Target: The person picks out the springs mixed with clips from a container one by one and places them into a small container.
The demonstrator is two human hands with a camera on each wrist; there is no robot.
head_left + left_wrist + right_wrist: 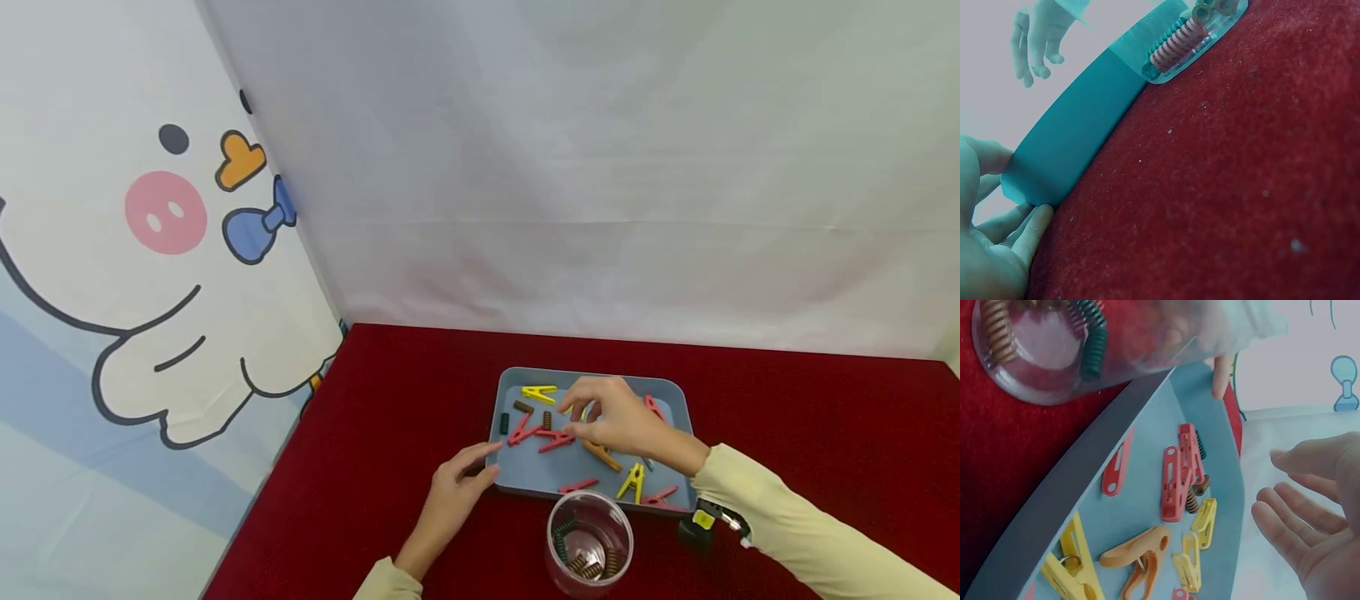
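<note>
My left hand (452, 496) touches the near-left corner of a shallow blue-grey tray (521, 471), its fingers extended. In the left wrist view its fingertips meet the tray's outer wall (1066, 137). Over the middle of the tray hovers my right hand (611, 417), fingers loosely bent; the right wrist view shows nothing between thumb and fingers. Below it lie red clips (522, 431), yellow clips (633, 482) and an orange clip (602, 455). Brown springs (547, 420) and a dark green spring (504, 423) lie toward the tray's left side.
A clear plastic cup (553, 562) with several brown and green springs stands at the tray's near edge. A dark red cloth (420, 383) covers the table. Behind hangs a white curtain (600, 167); a cartoon-printed sheet (90, 250) is on the left.
</note>
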